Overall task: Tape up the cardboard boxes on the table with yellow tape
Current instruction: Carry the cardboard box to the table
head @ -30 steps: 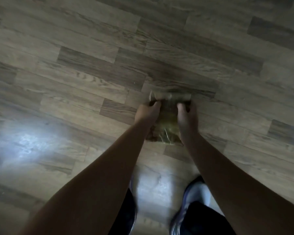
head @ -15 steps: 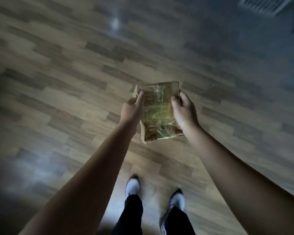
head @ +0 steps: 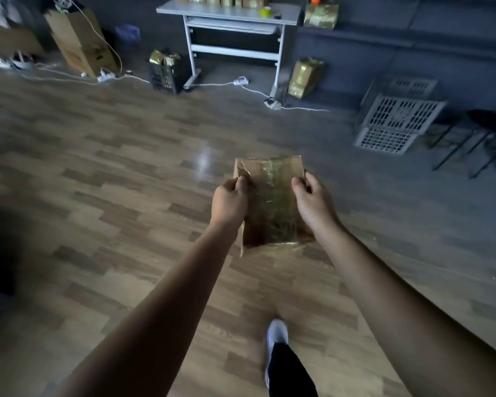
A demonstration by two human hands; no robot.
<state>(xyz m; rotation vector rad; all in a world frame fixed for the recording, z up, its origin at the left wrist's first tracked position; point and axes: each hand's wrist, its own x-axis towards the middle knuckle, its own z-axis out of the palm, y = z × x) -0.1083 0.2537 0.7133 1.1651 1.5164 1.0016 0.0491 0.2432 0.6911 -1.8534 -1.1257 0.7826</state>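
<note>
Two hands, left hand (head: 230, 200) and right hand (head: 313, 199), grip a taped cardboard box (head: 270, 202) between them, likely carrying it to the surface (head: 229, 14) ahead.

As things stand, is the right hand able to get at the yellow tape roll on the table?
Probably not: the right hand grips the cardboard box, and the tape roll sits on the table well across the floor.

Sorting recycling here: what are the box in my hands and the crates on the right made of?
Box: brown cardboard, matte at its bare corner, mostly wrapped in glossy yellowish tape. Crates: probably pale moulded plastic, by their lattice walls.
</note>
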